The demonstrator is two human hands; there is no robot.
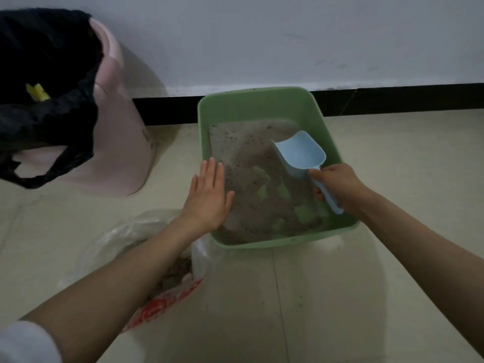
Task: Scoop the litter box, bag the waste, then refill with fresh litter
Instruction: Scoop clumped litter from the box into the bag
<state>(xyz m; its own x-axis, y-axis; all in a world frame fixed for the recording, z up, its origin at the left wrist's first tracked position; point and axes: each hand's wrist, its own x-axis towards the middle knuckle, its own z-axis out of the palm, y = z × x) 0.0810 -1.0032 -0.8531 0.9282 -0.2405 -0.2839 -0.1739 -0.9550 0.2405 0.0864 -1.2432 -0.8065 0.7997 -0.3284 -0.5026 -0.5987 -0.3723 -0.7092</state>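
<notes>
Right hand (340, 188) gripping scoop (303, 155) over litter box (262, 100), left hand (209, 197) flat on rim

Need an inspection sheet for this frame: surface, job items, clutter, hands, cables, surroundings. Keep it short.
Surface: pale tiled floor, specks of litter near the box.
Job's things: green litter box by the wall, thin grey litter with bare green patches; blue scoop inside it; clear plastic bag holding brownish material at the box's near left corner; pink bin with black liner at far left.
Clutter: yellow item inside the liner, unidentifiable.
Hands: left hand flat, fingers straight, at the box's left edge; right hand grips the scoop handle.
Cables: nothing seen.
Surroundings: white wall, black baseboard.
</notes>
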